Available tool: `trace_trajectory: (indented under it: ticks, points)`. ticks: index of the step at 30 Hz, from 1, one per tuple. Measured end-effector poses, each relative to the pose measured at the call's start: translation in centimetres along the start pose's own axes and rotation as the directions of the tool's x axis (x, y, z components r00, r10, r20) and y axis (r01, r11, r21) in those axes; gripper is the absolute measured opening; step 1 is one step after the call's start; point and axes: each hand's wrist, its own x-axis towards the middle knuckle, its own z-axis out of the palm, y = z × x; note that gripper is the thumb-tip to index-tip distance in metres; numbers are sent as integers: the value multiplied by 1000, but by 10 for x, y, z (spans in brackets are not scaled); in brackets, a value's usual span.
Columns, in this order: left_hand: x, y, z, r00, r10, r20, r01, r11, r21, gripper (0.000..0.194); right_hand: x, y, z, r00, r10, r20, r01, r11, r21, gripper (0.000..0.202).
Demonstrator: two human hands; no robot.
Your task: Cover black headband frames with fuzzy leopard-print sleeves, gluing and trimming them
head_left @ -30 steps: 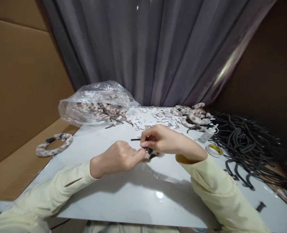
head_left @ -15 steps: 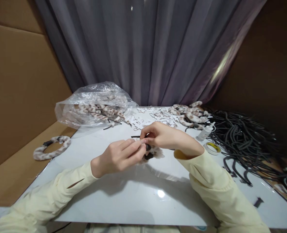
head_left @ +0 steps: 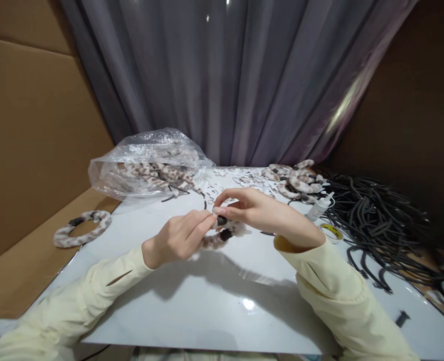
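Holds a furry loop (head_left: 213, 242) between narrowly pinched left hand (head_left: 179, 236) and right hand (head_left: 247, 206), about equally near, curving just below the fingertips, roughly crosswise over the bench (head_left: 184, 316).

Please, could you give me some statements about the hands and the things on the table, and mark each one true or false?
1. The left hand and the right hand meet at a furry piece. True.
2. The bottle stands on the left, next to the bag. False: the bottle is on the right, near the black cords.
3. A ring lies apart, on the left. True.
4. The bag is opaque. False: the bag is clear, and furry strips show inside.
5. Both sleeves are black. False: the sleeves are pale yellow.
6. A tape roll lies near the bottle. True.
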Motion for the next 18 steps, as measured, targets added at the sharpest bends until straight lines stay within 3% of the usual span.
trace_trajectory:
  ticks: [6, 12, 18]
  points:
    - [2, -4, -4, 995, 71, -65, -71, 997, 8, 25, -7, -3, -7, 975, -79, 210, 83, 996, -9, 28]
    - [11, -4, -12, 988, 147, -45, -147, 989, -1, 26, -10, -8, 3, 994, -107, 28, 110, 984, -140, 11]
    - [7, 0, -14, 999, 50, -4, -50, 998, 23, 35, -15, -8, 16, 959, -256, -122, 202, 918, -340, 19]
